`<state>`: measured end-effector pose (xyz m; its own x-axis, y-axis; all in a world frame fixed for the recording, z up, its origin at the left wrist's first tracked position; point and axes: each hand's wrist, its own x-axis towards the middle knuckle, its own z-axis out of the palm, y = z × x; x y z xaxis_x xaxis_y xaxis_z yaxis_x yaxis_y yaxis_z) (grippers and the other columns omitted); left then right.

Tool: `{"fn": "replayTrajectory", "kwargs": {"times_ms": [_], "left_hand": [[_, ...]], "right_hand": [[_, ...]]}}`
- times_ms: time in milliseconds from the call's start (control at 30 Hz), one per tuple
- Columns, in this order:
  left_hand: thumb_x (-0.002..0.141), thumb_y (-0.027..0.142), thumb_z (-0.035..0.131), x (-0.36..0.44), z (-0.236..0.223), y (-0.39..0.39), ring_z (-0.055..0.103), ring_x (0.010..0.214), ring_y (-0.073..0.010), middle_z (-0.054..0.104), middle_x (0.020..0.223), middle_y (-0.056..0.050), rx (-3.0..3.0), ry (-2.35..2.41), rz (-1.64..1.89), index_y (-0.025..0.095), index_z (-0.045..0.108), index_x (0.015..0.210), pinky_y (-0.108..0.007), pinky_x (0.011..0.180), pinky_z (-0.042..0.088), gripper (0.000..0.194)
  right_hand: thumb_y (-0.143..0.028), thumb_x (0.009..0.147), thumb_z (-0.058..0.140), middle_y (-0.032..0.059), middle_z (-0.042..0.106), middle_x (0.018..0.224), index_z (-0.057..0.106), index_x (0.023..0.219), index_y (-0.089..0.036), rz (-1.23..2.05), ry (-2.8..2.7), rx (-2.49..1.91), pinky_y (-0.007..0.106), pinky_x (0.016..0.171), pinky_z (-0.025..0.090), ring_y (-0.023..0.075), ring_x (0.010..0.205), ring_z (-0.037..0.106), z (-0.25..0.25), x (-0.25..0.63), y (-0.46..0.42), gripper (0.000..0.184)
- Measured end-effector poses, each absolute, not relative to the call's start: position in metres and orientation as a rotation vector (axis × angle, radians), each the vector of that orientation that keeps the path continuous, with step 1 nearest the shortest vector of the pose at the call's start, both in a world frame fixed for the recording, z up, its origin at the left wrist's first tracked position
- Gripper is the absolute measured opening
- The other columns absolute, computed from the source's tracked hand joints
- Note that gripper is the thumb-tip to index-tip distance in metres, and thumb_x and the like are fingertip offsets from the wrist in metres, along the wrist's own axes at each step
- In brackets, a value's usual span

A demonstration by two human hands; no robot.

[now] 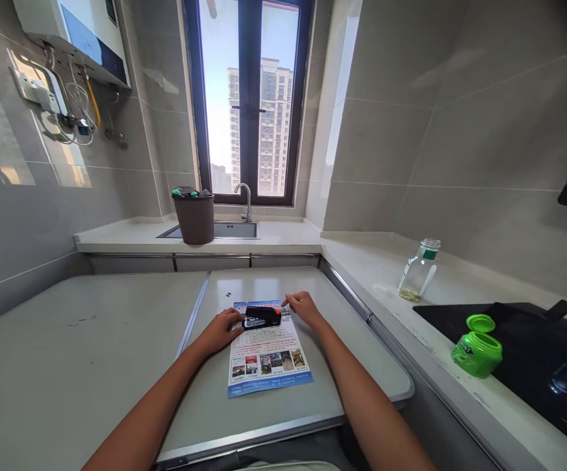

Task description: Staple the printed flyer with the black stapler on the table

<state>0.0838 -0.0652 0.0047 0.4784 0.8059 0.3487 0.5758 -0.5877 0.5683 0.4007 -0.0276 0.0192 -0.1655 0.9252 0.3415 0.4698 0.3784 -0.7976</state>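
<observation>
A printed flyer [271, 383] with a blue lower border and rows of small photos lies flat on the light folding table. Across its upper part rests a black stapler [262, 318] with a red spot near its right end. My left hand [222, 330] has its fingers and thumb closed at the stapler's left end. At the flyer's upper right corner, my right hand [303, 306] is bent with thumb and forefinger close together on the paper's edge. Tiny dark bits [228, 294] that look like staples lie beyond the flyer's left corner.
A white counter [356, 261] runs along the back and right. On it are a dark bin [193, 219] by the sink [237, 229], a glass jar [418, 271], an open green tub [478, 355] and a black hob [523, 340]. The table's metal edge [263, 435] is close to me.
</observation>
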Motion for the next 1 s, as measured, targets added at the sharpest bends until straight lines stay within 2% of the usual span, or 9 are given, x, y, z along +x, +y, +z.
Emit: {"fn": "replayTrajectory", "kwargs": {"times_ms": [200, 400, 600, 667, 833, 1000], "left_hand": [[0.091, 0.039, 0.061, 0.082, 0.002, -0.062, 0.064, 0.108, -0.0278, 0.068, 0.116, -0.010, 2.400, 1.150, 0.803, 0.025, 0.075, 0.111, -0.042, 0.100, 0.049, 0.028], [0.093, 0.039, 0.059, 0.082, 0.002, -0.061, 0.064, 0.110, -0.0279, 0.067, 0.118, -0.011, 2.442, 1.167, 0.764, 0.023, 0.073, 0.112, -0.042, 0.101, 0.049, 0.029], [0.093, 0.038, 0.059, 0.083, 0.003, -0.062, 0.064, 0.109, -0.0280, 0.067, 0.118, -0.012, 2.454, 1.177, 0.745, 0.020, 0.073, 0.112, -0.042, 0.100, 0.049, 0.030], [0.093, 0.039, 0.059, 0.084, 0.004, -0.063, 0.064, 0.109, -0.0281, 0.067, 0.118, -0.011, 2.450, 1.182, 0.740, 0.021, 0.073, 0.112, -0.042, 0.099, 0.049, 0.030], [0.092, 0.039, 0.060, 0.085, 0.005, -0.064, 0.065, 0.107, -0.0272, 0.067, 0.117, -0.010, 2.451, 1.201, 0.745, 0.022, 0.074, 0.110, -0.041, 0.099, 0.050, 0.029], [0.091, 0.038, 0.061, 0.085, 0.003, -0.063, 0.065, 0.108, -0.0276, 0.067, 0.117, -0.011, 2.450, 1.222, 0.744, 0.022, 0.074, 0.111, -0.041, 0.099, 0.050, 0.028]], "right_hand": [[-0.050, 0.092, 0.048, -0.0051, 0.035, 0.044, 0.084, 0.078, -0.013, 0.684, -1.856, -1.194, 0.025, 0.056, 0.029, 0.0095, 0.047, 0.032, 0.014, 0.397, -0.029, 0.053], [-0.051, 0.094, 0.048, -0.0056, 0.031, 0.045, 0.085, 0.081, -0.013, 0.703, -1.853, -1.165, 0.026, 0.057, 0.025, 0.0093, 0.048, 0.027, 0.017, 0.396, -0.032, 0.054], [-0.051, 0.094, 0.048, -0.0055, 0.026, 0.048, 0.082, 0.075, -0.013, 0.687, -1.860, -1.190, 0.027, 0.057, 0.022, 0.0102, 0.051, 0.027, 0.014, 0.395, -0.032, 0.054], [-0.051, 0.093, 0.049, -0.0055, 0.027, 0.051, 0.077, 0.069, -0.015, 0.679, -1.884, -1.186, 0.027, 0.056, 0.021, 0.0105, 0.053, 0.027, 0.012, 0.394, -0.031, 0.052], [-0.049, 0.090, 0.054, -0.0057, 0.029, 0.057, 0.049, 0.056, -0.019, 0.664, -1.935, -1.113, 0.027, 0.056, 0.018, 0.0102, 0.057, 0.026, 0.008, 0.390, -0.029, 0.046], [-0.048, 0.088, 0.054, -0.0055, 0.028, 0.057, 0.043, 0.056, -0.020, 0.693, -1.909, -1.111, 0.027, 0.057, 0.018, 0.0103, 0.057, 0.025, 0.006, 0.387, -0.029, 0.044]]}}
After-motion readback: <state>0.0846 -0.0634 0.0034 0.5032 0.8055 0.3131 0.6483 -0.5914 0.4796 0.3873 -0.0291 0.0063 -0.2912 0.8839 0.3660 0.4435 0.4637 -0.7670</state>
